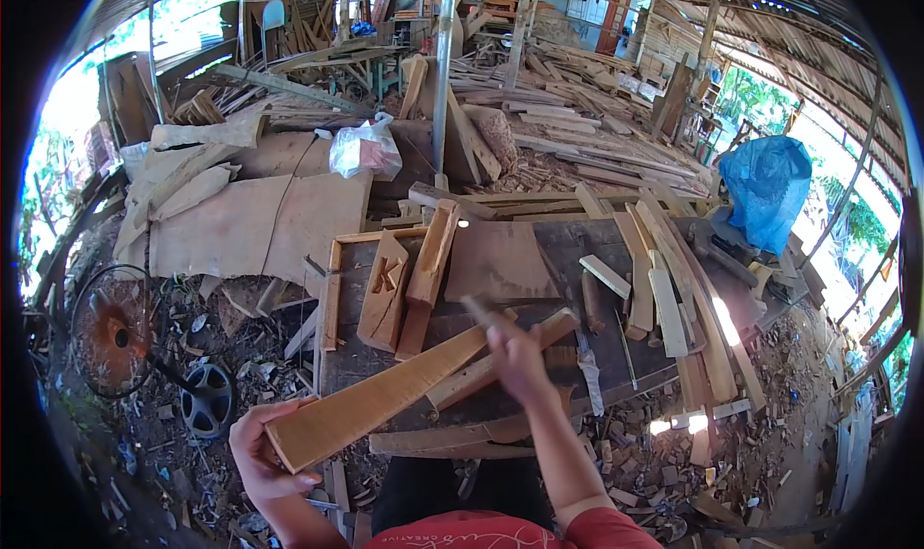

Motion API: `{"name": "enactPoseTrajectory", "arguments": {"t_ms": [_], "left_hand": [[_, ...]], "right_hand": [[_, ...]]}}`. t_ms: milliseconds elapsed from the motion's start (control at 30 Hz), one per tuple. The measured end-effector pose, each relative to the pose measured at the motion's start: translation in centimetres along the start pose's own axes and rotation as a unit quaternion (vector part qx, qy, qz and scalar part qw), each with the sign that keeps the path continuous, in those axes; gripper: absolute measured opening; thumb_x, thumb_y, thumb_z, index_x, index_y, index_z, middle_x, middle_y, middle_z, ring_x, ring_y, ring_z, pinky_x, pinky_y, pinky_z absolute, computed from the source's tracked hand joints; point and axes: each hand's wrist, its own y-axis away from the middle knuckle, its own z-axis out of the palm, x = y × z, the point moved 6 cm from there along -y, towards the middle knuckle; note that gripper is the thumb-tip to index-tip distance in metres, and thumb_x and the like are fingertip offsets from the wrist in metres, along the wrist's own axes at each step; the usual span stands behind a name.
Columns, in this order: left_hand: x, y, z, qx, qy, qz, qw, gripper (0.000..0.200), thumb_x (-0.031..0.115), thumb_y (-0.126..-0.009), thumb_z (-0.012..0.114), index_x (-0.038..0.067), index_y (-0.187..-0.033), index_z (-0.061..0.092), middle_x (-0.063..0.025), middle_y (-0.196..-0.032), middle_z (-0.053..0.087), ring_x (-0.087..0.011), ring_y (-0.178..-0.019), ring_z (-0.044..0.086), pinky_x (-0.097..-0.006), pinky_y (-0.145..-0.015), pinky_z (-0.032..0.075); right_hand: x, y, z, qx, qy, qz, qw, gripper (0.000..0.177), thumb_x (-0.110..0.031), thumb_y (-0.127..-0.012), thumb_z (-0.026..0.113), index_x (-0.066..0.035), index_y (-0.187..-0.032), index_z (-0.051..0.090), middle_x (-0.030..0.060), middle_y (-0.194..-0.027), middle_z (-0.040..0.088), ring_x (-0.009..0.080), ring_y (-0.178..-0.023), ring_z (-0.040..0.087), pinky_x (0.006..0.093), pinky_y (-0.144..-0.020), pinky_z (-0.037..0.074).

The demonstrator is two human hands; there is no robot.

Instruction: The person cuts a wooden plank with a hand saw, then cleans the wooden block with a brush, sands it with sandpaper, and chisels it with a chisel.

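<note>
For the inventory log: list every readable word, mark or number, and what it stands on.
"K": drawn on the wood block on the workbench.
"CREATIVE": upside down on the red shirt; the rest is blurred.
The plank in the left hand bears none.

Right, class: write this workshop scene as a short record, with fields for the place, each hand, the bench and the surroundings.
Place: open-sided wood workshop, offcuts all around
Left hand: grips the near end of a long plank
Right hand: blurred, above the plank; what it holds is unclear
Workbench: the plank's far part lies on it among other wood pieces
Surroundings: white plastic bag, blue sheet, rusty disc
</note>
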Motion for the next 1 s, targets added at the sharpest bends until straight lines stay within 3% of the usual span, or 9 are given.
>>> {"name": "enactPoseTrajectory", "arguments": {"t_ms": [200, 367, 433, 500, 633, 700, 767, 833, 1000], "left_hand": [[0.3, 0.2, 0.3, 0.031, 0.039, -0.007, 0.999, 0.083, 0.029, -0.053, 0.084, -0.010, -0.115, 0.046, -0.0248, -0.109, 0.056, -0.0301, -0.103, 0.057, -0.0374, -0.091, 0.041], [-0.2, 0.2, 0.4, 0.015, 0.041, 0.013, 0.999, 0.085, 0.029, -0.052, 0.084, -0.011, -0.116, 0.046, -0.0257, -0.110, 0.056, -0.0321, -0.103, 0.056, -0.0407, -0.092, 0.041], [-0.4, 0.0, 0.5, 0.010, 0.036, 0.028, 0.999, 0.084, 0.028, -0.052, 0.085, -0.012, -0.115, 0.047, -0.0263, -0.109, 0.057, -0.0332, -0.102, 0.057, -0.0415, -0.091, 0.041], [-0.5, -0.2, 0.6, 0.006, 0.034, 0.047, 0.998, 0.082, 0.026, -0.051, 0.085, -0.012, -0.113, 0.048, -0.0269, -0.108, 0.057, -0.0343, -0.101, 0.058, -0.0423, -0.091, 0.042], [-0.9, -0.1, 0.9, -0.010, 0.093, 0.062, 0.994, 0.081, 0.021, -0.049, 0.085, -0.013, -0.112, 0.049, -0.0271, -0.106, 0.058, -0.0358, -0.100, 0.058, -0.0439, -0.090, 0.043], [-0.9, -0.4, 1.1, -0.021, 0.110, 0.073, 0.991, 0.080, 0.020, -0.049, 0.085, -0.013, -0.112, 0.049, -0.0267, -0.106, 0.058, -0.0359, -0.101, 0.058, -0.0449, -0.090, 0.043], [-0.7, -0.6, 1.2, -0.031, 0.134, 0.088, 0.987, 0.079, 0.019, -0.050, 0.085, -0.012, -0.113, 0.049, -0.0262, -0.105, 0.059, -0.0364, -0.101, 0.058, -0.0470, -0.090, 0.043], [-0.9, -0.6, 1.0, -0.042, 0.114, 0.094, 0.988, 0.080, 0.023, -0.050, 0.086, -0.011, -0.113, 0.050, -0.0255, -0.105, 0.059, -0.0366, -0.101, 0.058, -0.0479, -0.089, 0.044], [-1.0, -0.5, 1.2, -0.049, 0.055, 0.070, 0.995, 0.083, 0.032, -0.049, 0.086, -0.009, -0.113, 0.051, -0.0243, -0.104, 0.060, -0.0362, -0.099, 0.059, -0.0447, -0.088, 0.045]], "right_hand": [[0.6, -0.9, 0.1, -0.062, 0.118, 0.032, 0.991, 0.036, -0.024, -0.092, 0.037, -0.004, -0.118, 0.053, 0.0159, -0.114, 0.058, 0.0320, -0.110, 0.052, 0.0571, -0.104, 0.005], [-8.1, 4.1, 1.4, -0.086, -0.052, -0.215, 0.971, 0.034, -0.019, -0.089, 0.043, -0.002, -0.118, 0.052, 0.0142, -0.122, 0.053, 0.0286, -0.120, 0.044, 0.0578, -0.104, 0.003], [-6.0, 3.0, 1.3, -0.079, -0.088, -0.179, 0.977, 0.035, -0.020, -0.091, 0.040, -0.001, -0.117, 0.053, 0.0151, -0.117, 0.056, 0.0289, -0.116, 0.048, 0.0543, -0.105, 0.002], [-0.8, 0.3, 0.5, -0.036, -0.019, 0.062, 0.997, 0.037, -0.025, -0.093, 0.037, -0.002, -0.117, 0.054, 0.0166, -0.110, 0.059, 0.0313, -0.109, 0.053, 0.0460, -0.105, 0.018], [3.2, -2.5, -0.8, 0.031, -0.030, 0.031, 0.999, 0.042, -0.031, -0.094, 0.035, -0.001, -0.116, 0.054, 0.0186, -0.103, 0.061, 0.0331, -0.102, 0.056, 0.0363, -0.094, 0.035], [1.3, -1.7, 0.8, -0.118, 0.058, 0.138, 0.982, 0.042, -0.032, -0.093, 0.039, -0.001, -0.115, 0.055, 0.0189, -0.104, 0.061, 0.0322, -0.103, 0.056, 0.0313, -0.081, 0.044], [-3.0, 1.2, 1.3, -0.113, -0.021, 0.095, 0.989, 0.040, -0.030, -0.092, 0.040, 0.000, -0.114, 0.056, 0.0173, -0.102, 0.062, 0.0298, -0.104, 0.056, 0.0368, -0.095, 0.035], [-7.1, 3.0, 0.8, -0.054, -0.081, -0.119, 0.988, 0.042, -0.031, -0.093, 0.035, -0.002, -0.120, 0.051, 0.0136, -0.116, 0.057, 0.0300, -0.112, 0.050, 0.0568, -0.102, 0.013], [3.5, -1.3, 0.2, -0.011, -0.003, 0.042, 0.999, 0.035, -0.023, -0.093, 0.038, -0.006, -0.120, 0.052, 0.0170, -0.106, 0.061, 0.0297, -0.107, 0.054, 0.0534, -0.105, 0.005]]}}
